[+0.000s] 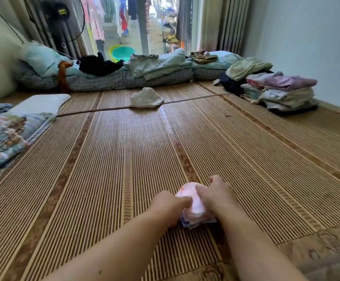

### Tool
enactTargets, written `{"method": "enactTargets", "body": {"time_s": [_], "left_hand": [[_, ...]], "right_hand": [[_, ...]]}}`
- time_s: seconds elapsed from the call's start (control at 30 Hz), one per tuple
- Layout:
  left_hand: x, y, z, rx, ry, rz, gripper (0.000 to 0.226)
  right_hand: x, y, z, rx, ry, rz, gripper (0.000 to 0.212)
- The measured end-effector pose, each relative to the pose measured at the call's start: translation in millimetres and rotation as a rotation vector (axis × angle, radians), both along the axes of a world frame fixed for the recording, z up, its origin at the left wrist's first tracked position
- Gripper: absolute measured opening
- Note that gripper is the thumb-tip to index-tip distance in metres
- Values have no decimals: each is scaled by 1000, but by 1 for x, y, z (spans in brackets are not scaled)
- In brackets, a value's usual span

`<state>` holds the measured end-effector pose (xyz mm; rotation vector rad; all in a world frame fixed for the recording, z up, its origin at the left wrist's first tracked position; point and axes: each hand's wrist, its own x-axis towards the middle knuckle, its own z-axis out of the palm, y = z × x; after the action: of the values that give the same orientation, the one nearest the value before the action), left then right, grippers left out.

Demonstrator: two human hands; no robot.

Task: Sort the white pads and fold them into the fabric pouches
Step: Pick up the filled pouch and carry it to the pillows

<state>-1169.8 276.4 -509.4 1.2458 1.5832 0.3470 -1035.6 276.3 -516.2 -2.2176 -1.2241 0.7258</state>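
A small bundle of white pad and pale pink-and-blue fabric pouch (pixel 193 209) rests on the bamboo mat near me. My left hand (pixel 168 205) grips its left side with the fingers pressed into the cloth. On the other side my right hand (pixel 218 194) clamps over the top and right of the bundle. Much of the bundle is hidden between the two hands. A loose heap of white pads (pixel 146 98) lies far ahead on the mat, apart from both hands.
Folded patterned cloths (pixel 4 134) are stacked at the left edge. A pile of folded clothes (pixel 276 90) sits at the right by the wall. Folded quilts and pillows (pixel 124 72) line the far end before the glass door.
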Motion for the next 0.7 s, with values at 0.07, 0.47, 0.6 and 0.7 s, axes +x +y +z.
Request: {"method": "enactTargets", "body": {"time_s": [0.07, 0.47, 0.6, 0.7], "left_hand": [[3, 2, -1, -10, -25, -1, 36], [-21, -13, -7, 117, -163, -80, 84], [-39, -15, -3, 405, -254, -301, 107], [-49, -21, -7, 417, -455, -399, 87]], "right_hand": [[10, -5, 7, -190, 100, 65, 67], [15, -31, 13, -135, 233, 459, 69], [11, -46, 27, 101, 103, 650, 49], [5, -55, 29, 242, 9, 730, 49]]}}
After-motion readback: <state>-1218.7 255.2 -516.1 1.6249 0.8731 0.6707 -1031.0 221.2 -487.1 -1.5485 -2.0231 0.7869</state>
